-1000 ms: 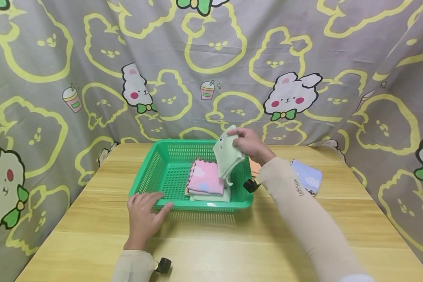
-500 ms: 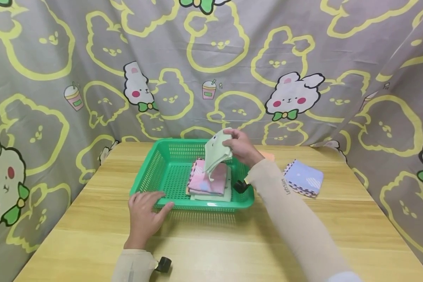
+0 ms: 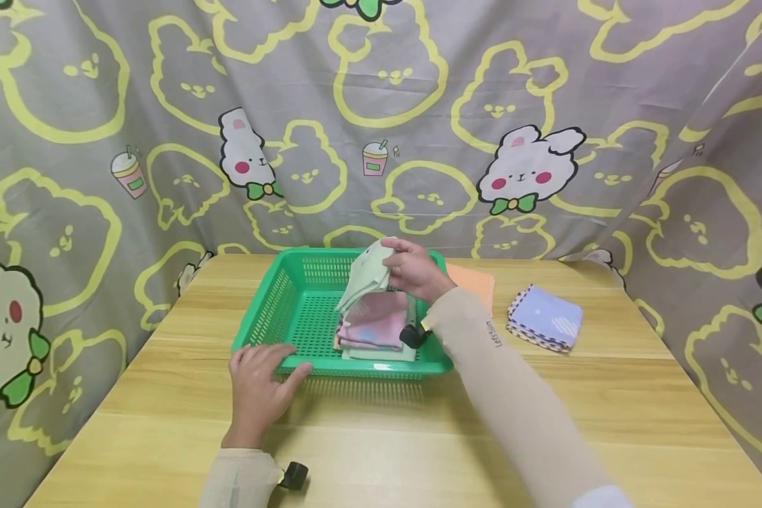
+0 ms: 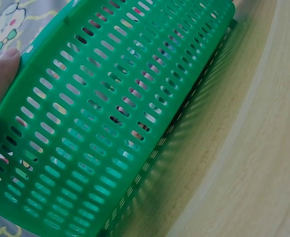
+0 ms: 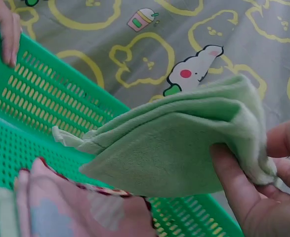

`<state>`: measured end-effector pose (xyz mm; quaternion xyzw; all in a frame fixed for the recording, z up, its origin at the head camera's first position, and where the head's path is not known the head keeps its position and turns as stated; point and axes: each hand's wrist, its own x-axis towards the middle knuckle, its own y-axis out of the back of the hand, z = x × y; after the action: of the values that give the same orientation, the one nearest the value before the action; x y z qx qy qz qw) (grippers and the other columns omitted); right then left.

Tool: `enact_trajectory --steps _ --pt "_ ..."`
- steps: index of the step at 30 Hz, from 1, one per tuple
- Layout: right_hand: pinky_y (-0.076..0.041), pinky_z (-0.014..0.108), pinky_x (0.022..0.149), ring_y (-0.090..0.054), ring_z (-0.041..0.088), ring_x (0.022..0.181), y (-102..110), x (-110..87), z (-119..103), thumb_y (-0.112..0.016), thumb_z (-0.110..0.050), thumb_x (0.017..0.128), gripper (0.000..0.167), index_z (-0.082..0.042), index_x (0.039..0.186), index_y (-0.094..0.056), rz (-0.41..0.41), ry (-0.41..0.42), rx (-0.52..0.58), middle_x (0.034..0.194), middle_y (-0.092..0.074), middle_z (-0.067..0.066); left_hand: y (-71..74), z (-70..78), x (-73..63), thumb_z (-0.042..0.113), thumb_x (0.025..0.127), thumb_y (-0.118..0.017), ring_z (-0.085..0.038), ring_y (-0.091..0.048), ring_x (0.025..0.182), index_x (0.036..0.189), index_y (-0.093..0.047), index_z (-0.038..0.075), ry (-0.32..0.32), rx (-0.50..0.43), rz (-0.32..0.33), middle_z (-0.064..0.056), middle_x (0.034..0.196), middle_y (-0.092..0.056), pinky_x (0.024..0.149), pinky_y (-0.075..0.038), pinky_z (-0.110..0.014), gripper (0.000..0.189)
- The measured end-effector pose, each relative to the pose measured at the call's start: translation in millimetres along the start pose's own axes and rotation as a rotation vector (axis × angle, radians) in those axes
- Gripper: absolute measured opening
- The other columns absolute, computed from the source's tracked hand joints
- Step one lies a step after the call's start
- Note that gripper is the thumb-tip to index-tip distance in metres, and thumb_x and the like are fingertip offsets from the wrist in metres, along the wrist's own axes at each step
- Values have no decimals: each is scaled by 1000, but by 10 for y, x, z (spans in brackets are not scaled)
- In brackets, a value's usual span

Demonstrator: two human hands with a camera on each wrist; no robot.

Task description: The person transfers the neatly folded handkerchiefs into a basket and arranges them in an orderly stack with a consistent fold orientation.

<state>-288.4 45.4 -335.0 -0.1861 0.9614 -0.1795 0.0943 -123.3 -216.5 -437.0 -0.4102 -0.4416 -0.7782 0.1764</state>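
Note:
My right hand (image 3: 413, 269) pinches a folded light green towel (image 3: 366, 274) by one edge, thumb on one face and fingers on the other. In the right wrist view the green towel (image 5: 174, 143) shows several layers and a small hanging loop. It is tilted over the green plastic basket (image 3: 260, 310). Below it lies a folded pink towel (image 3: 375, 331) with a dark striped edge, stacked on a pale green one (image 3: 381, 355). My left hand (image 3: 262, 384) rests on the basket's front left rim, fingers over the edge; its thumb (image 4: 6, 66) shows in the left wrist view.
Right of the basket a folded blue towel (image 3: 546, 317) with a checkered edge lies on the wooden table (image 3: 419, 437). An orange towel (image 3: 473, 282) lies behind the right forearm, partly hidden. A patterned grey curtain (image 3: 406, 106) hangs behind the table.
The right hand has carried the green towel leftward across the basket, over the pink towel. More of the orange and blue towels now shows. The left hand has stayed on the rim.

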Motion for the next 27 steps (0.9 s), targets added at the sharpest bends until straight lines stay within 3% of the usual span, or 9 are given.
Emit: enact_trajectory --steps 7,15,22,27 --pt "-54 29 65 -60 21 79 -91 44 109 -46 15 90 56 -6 140 -37 -6 -38 53 117 -50 15 17 -7 1 68 90 -48 -34 -62 88 91 -71 6 4 -4 -4 -11 93 -72 91 -28 -60 66" --pt "-55 30 69 -63 22 82 -115 73 234 -43 20 86 58 -6 138 -36 -4 -78 14 116 -53 17 17 -5 -15 68 90 -47 -33 -62 88 92 -71 7 7 0 -16 -11 94 -72 91 -28 -60 66" --pt "-55 36 78 -63 28 96 -104 91 245 -46 20 83 57 -3 134 -44 -17 -170 -172 128 -52 20 3 -6 1 68 90 -47 -32 -61 89 91 -71 7 13 -7 -11 -11 94 -72 92 -28 -59 66" --pt "-55 40 82 -62 32 102 -84 69 226 -49 17 83 52 -1 132 -47 -15 -224 -324 128 -52 20 0 1 2 66 91 -49 -34 -62 87 90 -71 7 -3 -1 3 -11 92 -72 90 -29 -61 64"
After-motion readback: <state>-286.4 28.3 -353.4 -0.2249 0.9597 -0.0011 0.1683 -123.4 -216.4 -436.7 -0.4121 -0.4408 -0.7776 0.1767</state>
